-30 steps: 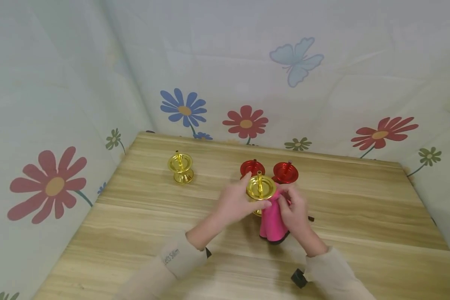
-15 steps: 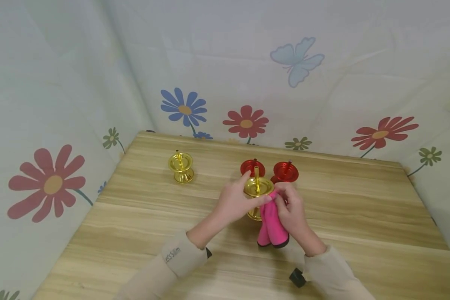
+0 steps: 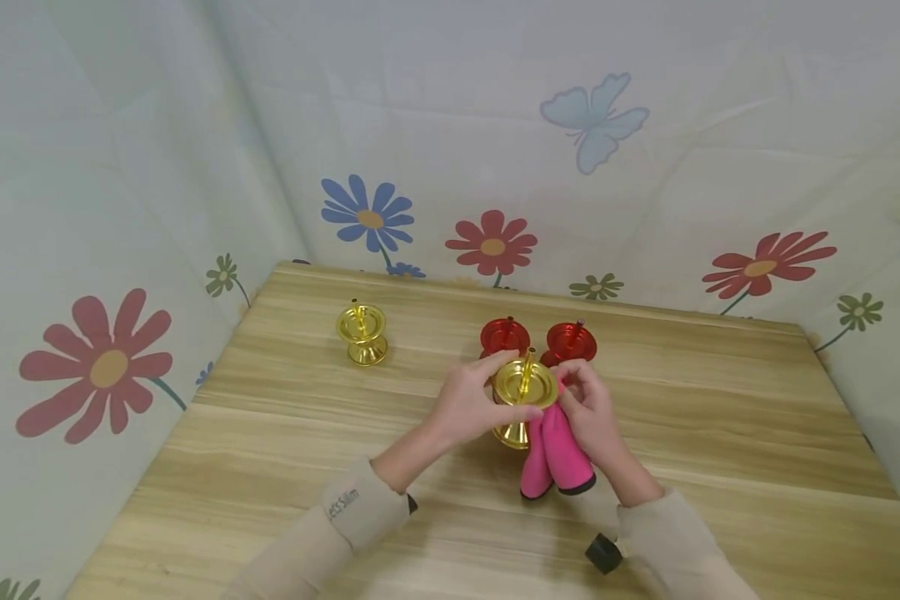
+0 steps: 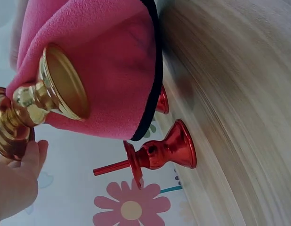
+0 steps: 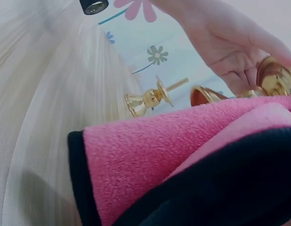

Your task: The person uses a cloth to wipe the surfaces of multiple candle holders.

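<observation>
Left fingers: the left hand (image 3: 471, 402) grasps the held holder (image 3: 512, 385), a gold one, thumb along the near rim of its dish and fingers curved round the far side.
Right fingers: the right hand (image 3: 589, 412) pinches the top of the pink cloth (image 3: 567, 454) between thumb and fingertips, right beside the dish.
Held holder: off the table, spike up and base down, a little tilted; the cloth touches it and covers part of its stem and foot in the head view.
Cloth: hangs in two folds, its dark edging lowest; from the right wrist it blocks much of the scene.
Red holders: the left red holder (image 3: 504, 337) and right red holder (image 3: 572, 342) stand just beyond the hands, near each other but apart. From the head, hands and held holder hide their lower parts; from the left wrist, one shows whole and upright, the other mostly behind the cloth.
Far gold holder: the other gold holder (image 3: 362, 335) stands upright, well to the left of the rest.
Table: wood-grained table (image 3: 727, 417) beneath everything.
Backdrop: a pale curtain (image 3: 450, 125) printed with flowers and a butterfly, behind the table.
</observation>
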Demonstrator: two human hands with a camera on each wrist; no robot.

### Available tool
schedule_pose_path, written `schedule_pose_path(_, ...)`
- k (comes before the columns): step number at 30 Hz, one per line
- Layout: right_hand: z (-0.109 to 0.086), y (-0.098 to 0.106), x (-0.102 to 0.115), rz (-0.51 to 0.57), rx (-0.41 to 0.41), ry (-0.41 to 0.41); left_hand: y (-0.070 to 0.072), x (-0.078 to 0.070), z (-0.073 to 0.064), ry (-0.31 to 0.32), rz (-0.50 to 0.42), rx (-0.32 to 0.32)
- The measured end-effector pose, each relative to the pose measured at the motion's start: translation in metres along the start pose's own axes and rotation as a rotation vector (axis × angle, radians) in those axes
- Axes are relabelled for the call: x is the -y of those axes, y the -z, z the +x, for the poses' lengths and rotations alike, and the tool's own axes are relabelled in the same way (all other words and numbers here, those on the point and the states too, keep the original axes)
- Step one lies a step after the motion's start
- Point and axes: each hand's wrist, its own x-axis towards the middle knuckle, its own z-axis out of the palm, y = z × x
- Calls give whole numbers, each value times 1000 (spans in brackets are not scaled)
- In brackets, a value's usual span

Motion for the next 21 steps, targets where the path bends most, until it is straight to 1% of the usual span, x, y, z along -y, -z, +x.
schedule_pose_path(3, 1, 3, -1, 6, 58, -45, 1, 2, 0, -48, 1, 36)
schedule_pose_path(8, 4, 8, -4, 53, 160, -85, 3, 6, -2, -110, 3, 100)
schedule_pose_path(11, 6, 9, -5, 78, 218, -114, 5, 9, -3, -169, 11, 117)
schedule_pose_path(13, 7, 10, -5, 90, 247, -132, 7, 11, -4, -196, 11, 124)
schedule_pose_path(16, 7, 13, -4, 108, 253, -175, 14, 14, -7, -186, 6, 116)
schedule_pose_path(18, 7, 17, -4, 112, 228, -201, 20, 18, -8, -137, -5, 92)
schedule_pose_path(21, 5, 24, -4, 111, 172, -225, 30, 25, -7, -40, -37, 22)
